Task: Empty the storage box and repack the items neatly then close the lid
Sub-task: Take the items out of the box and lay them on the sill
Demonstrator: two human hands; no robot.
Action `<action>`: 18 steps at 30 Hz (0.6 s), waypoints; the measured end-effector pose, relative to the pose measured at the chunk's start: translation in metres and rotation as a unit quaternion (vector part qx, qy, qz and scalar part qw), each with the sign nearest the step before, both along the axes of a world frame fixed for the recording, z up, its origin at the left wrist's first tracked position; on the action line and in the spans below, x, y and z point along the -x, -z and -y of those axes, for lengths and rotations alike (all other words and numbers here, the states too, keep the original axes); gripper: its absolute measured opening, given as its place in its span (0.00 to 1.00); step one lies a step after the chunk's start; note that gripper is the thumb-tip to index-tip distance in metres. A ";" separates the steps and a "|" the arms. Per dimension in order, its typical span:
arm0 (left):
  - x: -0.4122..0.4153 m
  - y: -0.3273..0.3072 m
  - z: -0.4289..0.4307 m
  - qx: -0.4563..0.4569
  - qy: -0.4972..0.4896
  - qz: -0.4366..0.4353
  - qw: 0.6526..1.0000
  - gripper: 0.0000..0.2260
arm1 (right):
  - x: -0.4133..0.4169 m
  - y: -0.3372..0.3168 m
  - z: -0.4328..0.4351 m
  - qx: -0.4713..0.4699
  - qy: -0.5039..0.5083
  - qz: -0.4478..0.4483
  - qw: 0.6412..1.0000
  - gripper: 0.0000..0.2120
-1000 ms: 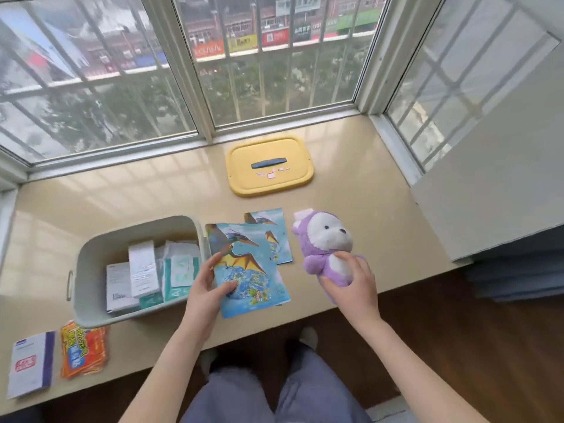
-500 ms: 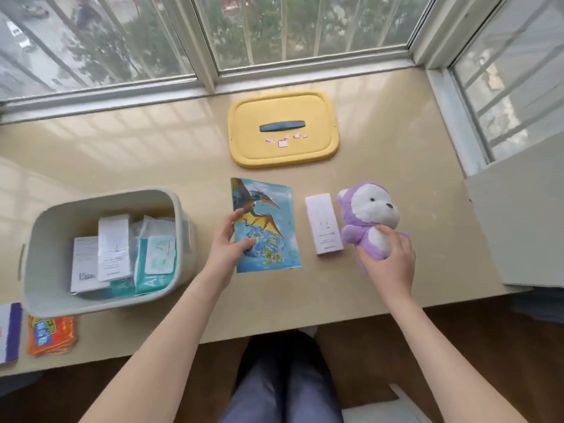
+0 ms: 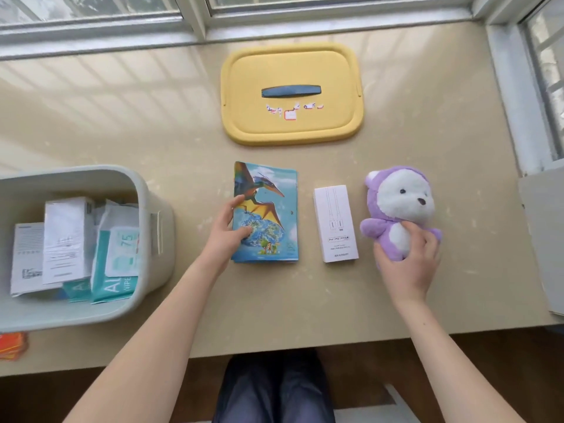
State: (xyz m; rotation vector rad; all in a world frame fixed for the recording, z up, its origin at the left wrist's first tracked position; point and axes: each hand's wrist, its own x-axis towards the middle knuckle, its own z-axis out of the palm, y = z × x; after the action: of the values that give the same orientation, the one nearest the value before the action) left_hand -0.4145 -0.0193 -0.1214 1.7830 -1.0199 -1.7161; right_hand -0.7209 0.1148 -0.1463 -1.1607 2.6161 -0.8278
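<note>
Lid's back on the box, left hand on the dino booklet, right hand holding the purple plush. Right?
No. Head view: the yellow lid lies on the counter, off the box. Correct: left hand on the dino booklet, right hand holding the purple plush.

The box (image 3: 146,190) is cut off by the left edge, so its left wall is out of view. Inside, overlapping leaflets (image 3: 65,236) and wipes packs (image 3: 113,285) hide one another and the box floor. The orange packet (image 3: 12,345) is cut by the same edge. The right hand (image 3: 409,264) covers the lower body of the plush (image 3: 399,199). The left hand (image 3: 225,236) covers part of the left edge of the booklet (image 3: 268,209). The print on the carton (image 3: 335,222) and the stickers on the lid (image 3: 293,123) are too small to read.
</note>
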 end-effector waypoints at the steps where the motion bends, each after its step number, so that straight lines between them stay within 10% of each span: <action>1: 0.002 0.002 0.001 0.005 0.009 0.001 1.000 0.28 | 0.000 0.002 0.001 0.005 -0.001 -0.005 1.000 0.26; 18: -0.006 0.045 -0.011 0.139 0.172 0.269 0.937 0.28 | -0.003 0.023 0.004 0.016 -0.023 -0.083 0.996 0.27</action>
State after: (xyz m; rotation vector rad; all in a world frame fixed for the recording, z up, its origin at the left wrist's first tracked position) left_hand -0.4088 -0.0084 -0.1663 2.0113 -1.7972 -1.1776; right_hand -0.7183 0.1110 -0.1694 -1.3476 2.7036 -0.7982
